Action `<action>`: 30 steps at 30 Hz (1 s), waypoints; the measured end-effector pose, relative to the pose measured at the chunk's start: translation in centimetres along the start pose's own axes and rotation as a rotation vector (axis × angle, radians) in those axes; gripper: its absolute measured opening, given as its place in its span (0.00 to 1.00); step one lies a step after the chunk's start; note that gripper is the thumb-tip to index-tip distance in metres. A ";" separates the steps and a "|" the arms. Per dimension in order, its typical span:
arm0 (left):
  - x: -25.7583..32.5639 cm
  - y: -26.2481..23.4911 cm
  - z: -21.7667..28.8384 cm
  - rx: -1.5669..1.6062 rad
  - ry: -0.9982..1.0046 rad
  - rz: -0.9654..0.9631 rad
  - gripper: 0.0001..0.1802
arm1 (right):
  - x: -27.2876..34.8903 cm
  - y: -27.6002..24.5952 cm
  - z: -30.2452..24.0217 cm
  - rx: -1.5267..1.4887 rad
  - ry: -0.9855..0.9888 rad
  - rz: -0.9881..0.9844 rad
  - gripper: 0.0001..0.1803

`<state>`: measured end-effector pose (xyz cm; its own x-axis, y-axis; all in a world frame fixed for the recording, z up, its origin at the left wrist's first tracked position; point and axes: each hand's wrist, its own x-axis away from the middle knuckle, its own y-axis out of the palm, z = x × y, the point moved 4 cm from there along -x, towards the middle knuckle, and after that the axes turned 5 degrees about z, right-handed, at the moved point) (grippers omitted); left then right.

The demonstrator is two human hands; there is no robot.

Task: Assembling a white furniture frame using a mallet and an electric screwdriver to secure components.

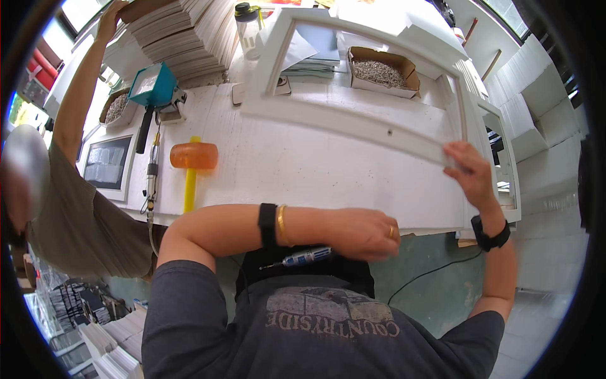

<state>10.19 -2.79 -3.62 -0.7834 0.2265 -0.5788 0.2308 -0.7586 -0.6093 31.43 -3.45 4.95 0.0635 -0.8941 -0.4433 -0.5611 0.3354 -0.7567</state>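
Observation:
A white rectangular frame is held up at a slant over the table, slightly blurred. Its near right corner is pinched by my right hand, with the fingers closed on the edge. A small dark hole shows in the frame's near rail. Across the front of my body lies my left arm, its left hand curled at the table's front edge. That hand's fingertips are turned away, so anything inside it is hidden. Just below my left forearm, a blue and silver electric screwdriver lies against my lap.
An orange-headed mallet, a slim power driver and a teal container sit on the white table. A carton of small screws stands at the back. Another person's arm reaches toward stacked boards.

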 end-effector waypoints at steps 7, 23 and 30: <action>1.7 -10.1 6.2 -0.110 -0.222 0.196 0.14 | 6.4 6.0 0.8 -0.077 -0.053 -0.254 0.22; 12.6 -29.8 -22.4 -0.879 -1.241 0.399 0.35 | 2.8 9.4 -2.6 -0.095 -0.021 -0.423 0.17; 13.2 -29.8 -25.8 -0.998 -1.649 0.414 0.42 | -7.1 11.6 -4.2 -0.323 0.248 -0.511 0.13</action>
<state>7.83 38.57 -7.09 -0.1521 -0.9811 -0.1197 0.2350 0.0817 -0.9686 21.06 5.56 1.35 0.2178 -0.9721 0.0872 -0.7331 -0.2220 -0.6429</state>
